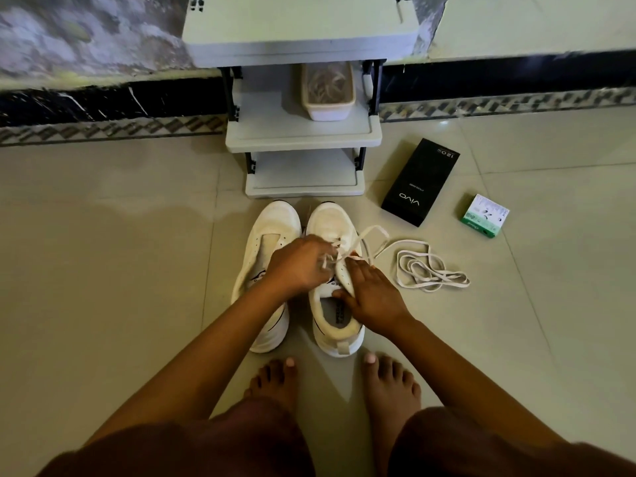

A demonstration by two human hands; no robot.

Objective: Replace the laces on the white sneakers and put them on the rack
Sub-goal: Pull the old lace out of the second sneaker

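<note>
Two white sneakers are set side by side on the tiled floor (pixel 103 253), toes toward a small grey rack (pixel 303 132). The right sneaker (pixel 335 297) is being laced: a white lace (pixel 370 235) is threaded through its upper eyelets, and its free ends are looped outward past the toe side. The left hand (pixel 299 263) is curled over the eyelet area, with the lace pinched between its fingers close to the tongue. The right hand (pixel 371 297) is closed around the side of the same sneaker, its thumb hooked inside the collar and its fingers pressed along the outer edge. The left sneaker (pixel 265 277) is seen without a lace, partly covered by the left forearm. A second loose lace (pixel 430 270) is coiled on the floor just right of the shoes. On the rack's middle shelf a pale tray (pixel 328 91) holding a tangle of strands is placed. Farther right on the floor a black box (pixel 420 182) and a small green-and-white box (pixel 485 216) are laid. Two bare feet (pixel 392 383) are planted behind the sneakers.
</note>
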